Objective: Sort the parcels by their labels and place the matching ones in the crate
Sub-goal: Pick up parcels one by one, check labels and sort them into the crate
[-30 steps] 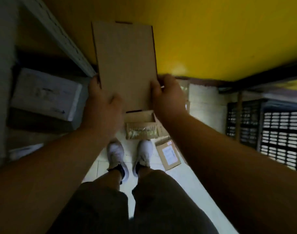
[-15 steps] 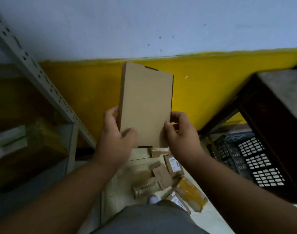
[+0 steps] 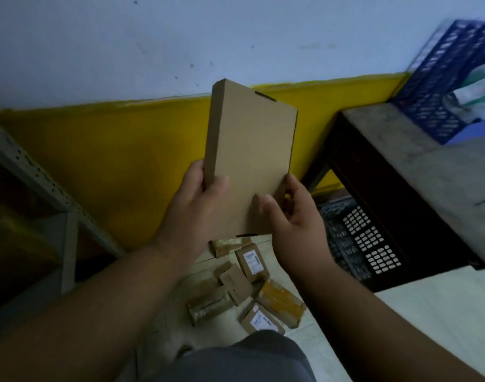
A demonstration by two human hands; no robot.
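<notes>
A flat brown cardboard parcel [image 3: 249, 158] is held upright in front of the wall, its plain side toward me, no label showing. My left hand [image 3: 200, 199] grips its lower left edge, thumb on the face. My right hand [image 3: 293, 219] grips its lower right corner. Below on the floor lie several small parcels [image 3: 237, 282]; two of them, one [image 3: 251, 261] near the wall and one [image 3: 260, 321] nearer me, show white labels. A black crate [image 3: 354, 241] stands on the floor under the table at right. A blue crate [image 3: 442, 78] sits on the table top.
A grey metal shelf frame [image 3: 37, 183] stands at left with dim goods on it. A dark table with a grey top [image 3: 417, 166] fills the right side. The wall behind is yellow below and white above. My legs show at the bottom edge.
My view has tilted upward from the floor to the wall. The parcel, still in both hands, has shifted right and turned a little, and the blue crate has come into view.
</notes>
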